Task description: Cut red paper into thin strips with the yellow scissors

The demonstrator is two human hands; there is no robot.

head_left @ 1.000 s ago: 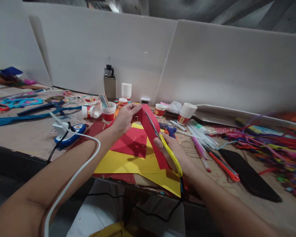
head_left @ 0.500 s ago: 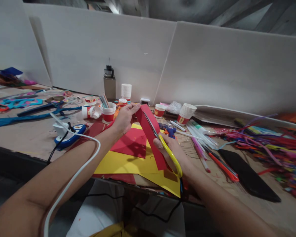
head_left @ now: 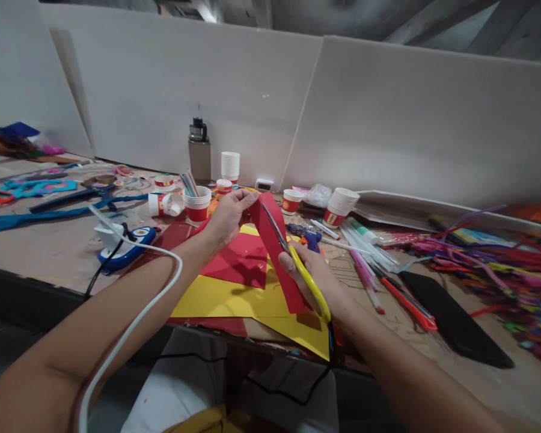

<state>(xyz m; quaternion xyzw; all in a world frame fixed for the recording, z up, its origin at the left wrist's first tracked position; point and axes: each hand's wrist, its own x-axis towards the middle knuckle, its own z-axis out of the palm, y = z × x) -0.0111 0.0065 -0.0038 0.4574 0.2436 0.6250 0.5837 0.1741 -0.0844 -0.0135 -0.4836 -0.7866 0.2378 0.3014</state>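
My left hand (head_left: 231, 215) pinches the top end of a red paper strip (head_left: 287, 282), which slants down toward the table's front edge. Yellow-handled scissors (head_left: 310, 281) are in my right hand (head_left: 313, 270), with their blades lying along the upper part of the strip. Fingers of my right hand are wrapped round the handles. Under both hands a red paper sheet (head_left: 234, 261) rests on yellow paper (head_left: 216, 299).
A white cable crosses my left forearm near a blue power strip (head_left: 126, 249). Paper cups (head_left: 197, 204) and a bottle (head_left: 199, 157) stand behind. Pens, a cutter (head_left: 408, 300), a black phone-like slab (head_left: 455, 319) and pipe cleaners (head_left: 514, 264) lie right.
The scissors and my right hand have shifted very slightly left, and the strip's right edge has changed shape near the blades. My left hand still grips the strip's top.
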